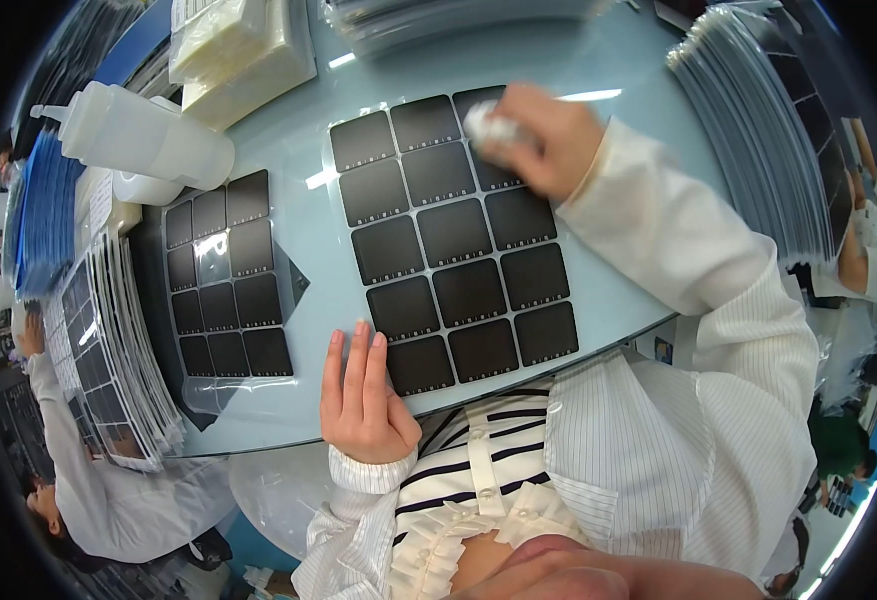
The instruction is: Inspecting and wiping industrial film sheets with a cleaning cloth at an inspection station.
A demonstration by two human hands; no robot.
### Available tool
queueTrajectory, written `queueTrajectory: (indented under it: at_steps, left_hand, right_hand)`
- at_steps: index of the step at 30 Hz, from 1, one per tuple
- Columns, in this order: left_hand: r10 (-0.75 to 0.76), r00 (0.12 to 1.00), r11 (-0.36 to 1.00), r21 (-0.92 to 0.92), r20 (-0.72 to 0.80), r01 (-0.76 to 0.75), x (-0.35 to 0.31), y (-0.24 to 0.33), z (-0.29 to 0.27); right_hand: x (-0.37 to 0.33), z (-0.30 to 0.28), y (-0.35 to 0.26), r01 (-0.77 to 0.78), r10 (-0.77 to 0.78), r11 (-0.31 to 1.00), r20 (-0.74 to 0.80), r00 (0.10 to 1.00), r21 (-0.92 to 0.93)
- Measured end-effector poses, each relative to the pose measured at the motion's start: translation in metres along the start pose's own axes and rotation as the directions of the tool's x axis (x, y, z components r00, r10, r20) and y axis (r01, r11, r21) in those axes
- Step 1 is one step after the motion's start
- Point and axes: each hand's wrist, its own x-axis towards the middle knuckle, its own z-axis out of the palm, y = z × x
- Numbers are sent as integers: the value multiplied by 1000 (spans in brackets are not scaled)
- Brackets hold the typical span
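A clear sheet with rows of dark rounded panels [456,226] lies flat on the glass-topped table in front of me. My right hand [548,140], smeared by motion, is closed round a crumpled white wiping cloth [493,128] over the sheet's far right corner. The cloth covers part of the panels there. At the near left corner, my left hand [363,395] rests with its fingers stretched out, their tips touching the edge of the sheet or the table beside it. Nothing is held in that hand.
Left of the sheet lies a stack of similar dark-panelled sheets [223,280]. A white squeeze bottle [148,140] leans behind it, near a pile of pale wipes [248,70]. Bagged sheets [748,130] stand in a thick stack at right. A person in a white sleeve [138,500] is at far left.
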Motion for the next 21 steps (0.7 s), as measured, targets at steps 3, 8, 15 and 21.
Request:
queueTrajectory:
  at_steps: [3,8,15,21]
  left_hand:
    - [-17,1000,1000,5,3,17,-1,-2,2]
    - [-11,1000,1000,-9,0,11,0,1,-1]
    - [-4,1000,1000,-14,3,4,-1,2,0]
    - [-39,999,999,-10,-7,39,-2,1,2]
  right_hand:
    - [-4,14,-25,77,-79,997,92,993,19]
    - [34,-3,36,-64,52,975,-62,997,-211]
    - [41,-3,45,-71,63,979,-51,997,-190]
    - [16,10,-7,57,-55,998,110,992,-13]
